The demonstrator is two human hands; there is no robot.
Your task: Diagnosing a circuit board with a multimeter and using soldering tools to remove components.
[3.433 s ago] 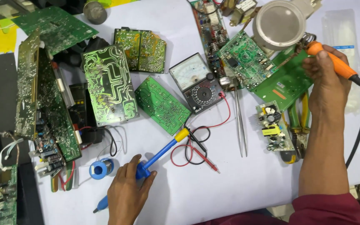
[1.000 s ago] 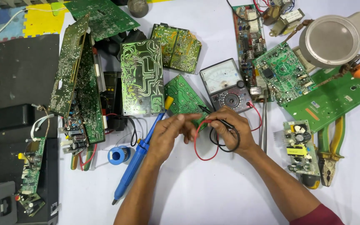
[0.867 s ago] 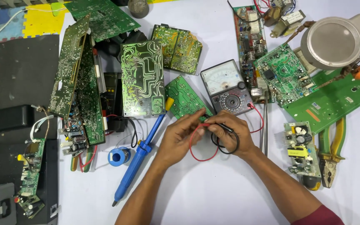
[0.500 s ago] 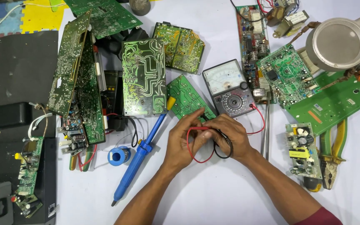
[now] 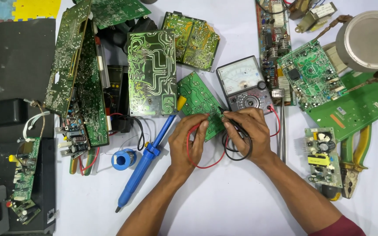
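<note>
A blue desoldering pump (image 5: 143,164) is seen lying on the white table (image 5: 224,205), just left of the left hand (image 5: 187,142), whose fingers are pinched on the red test lead (image 5: 197,164) at the lower edge of a small green circuit board (image 5: 197,100). The right hand (image 5: 250,133) is closed on the black test probe (image 5: 224,112), its tip touching that board. An analog multimeter (image 5: 246,85) lies just beyond, touching the board's right side.

A white table (image 5: 224,205) carries green circuit boards (image 5: 152,72), an analog multimeter (image 5: 246,85), a blue desoldering pump (image 5: 143,164) and pliers (image 5: 353,164).
</note>
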